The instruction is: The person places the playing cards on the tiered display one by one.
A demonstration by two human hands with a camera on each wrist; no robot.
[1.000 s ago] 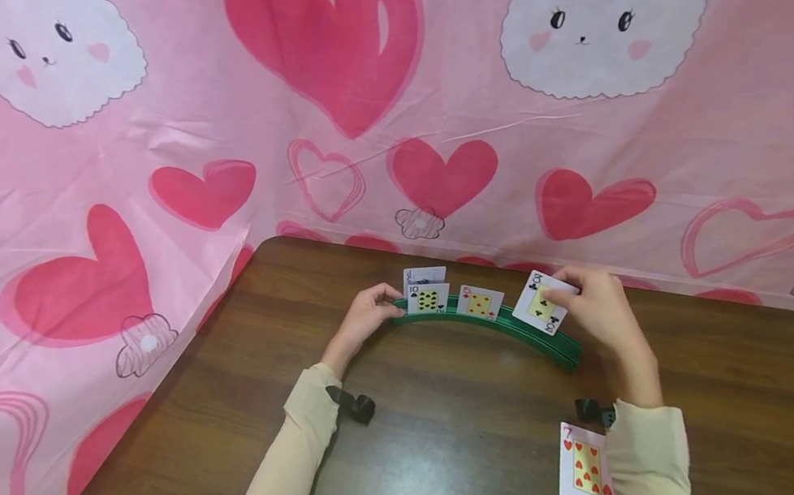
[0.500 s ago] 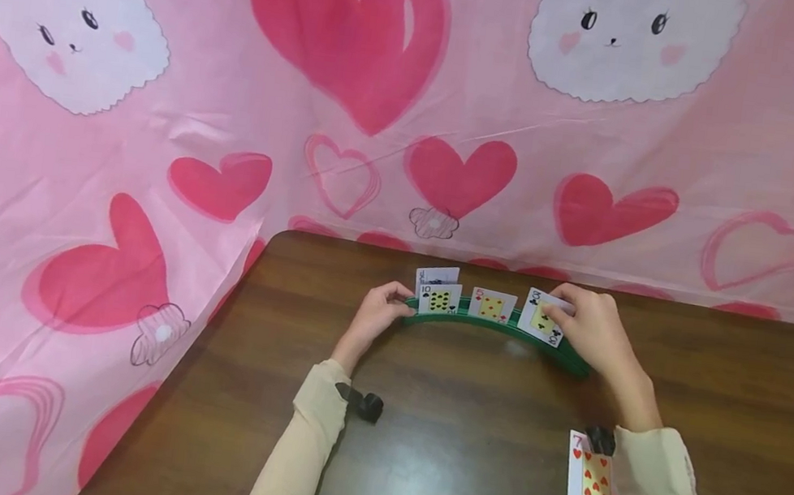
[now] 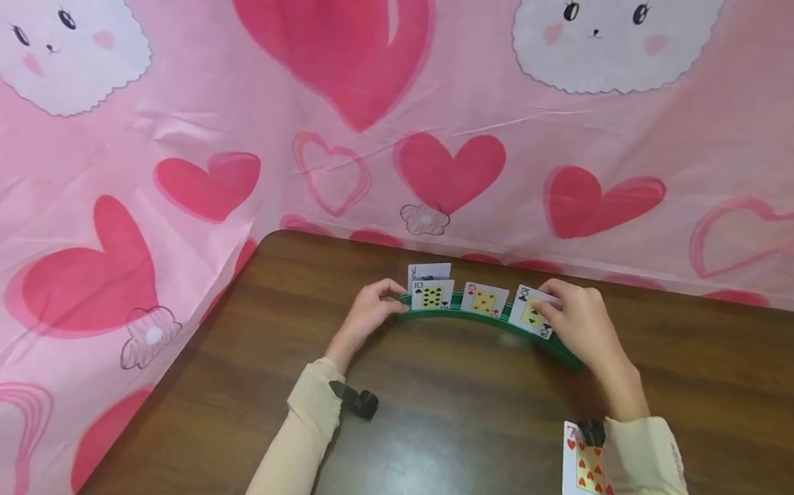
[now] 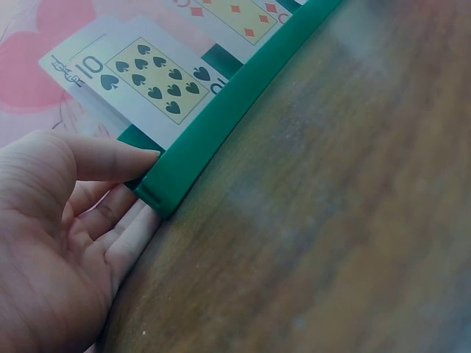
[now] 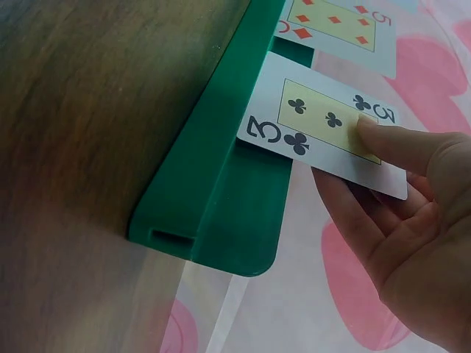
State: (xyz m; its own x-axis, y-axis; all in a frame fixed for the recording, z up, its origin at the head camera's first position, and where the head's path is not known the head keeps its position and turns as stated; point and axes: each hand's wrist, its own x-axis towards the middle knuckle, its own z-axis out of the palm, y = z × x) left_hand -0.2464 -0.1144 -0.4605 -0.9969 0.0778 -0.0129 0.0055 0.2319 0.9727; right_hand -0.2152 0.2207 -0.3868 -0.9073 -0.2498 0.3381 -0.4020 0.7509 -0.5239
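Note:
A curved green card holder (image 3: 561, 353) stands near the table's far edge. At its left end my left hand (image 3: 369, 314) grips it, thumb (image 4: 121, 158) on top and fingers against the end. My right hand (image 3: 582, 326) pinches a three of clubs (image 5: 316, 121) between thumb and fingers. That card's lower edge meets the holder's slot towards the right end. A ten of spades (image 3: 432, 294) stands in the holder's left part, with another card (image 3: 430, 269) mostly hidden behind it. Between them and the three stands a five of diamonds (image 3: 484, 299).
Face up on the brown wooden table (image 3: 451, 417) lies a seven of hearts (image 3: 581, 468), partly covered by the right sleeve (image 3: 644, 463) and wrist camera. A pink heart-patterned cloth (image 3: 345, 184) hangs behind and to the left of the table.
My right hand has brought the three of clubs down and a little left, against the holder, and straightened its tilt. My left hand keeps its grip on the left end.

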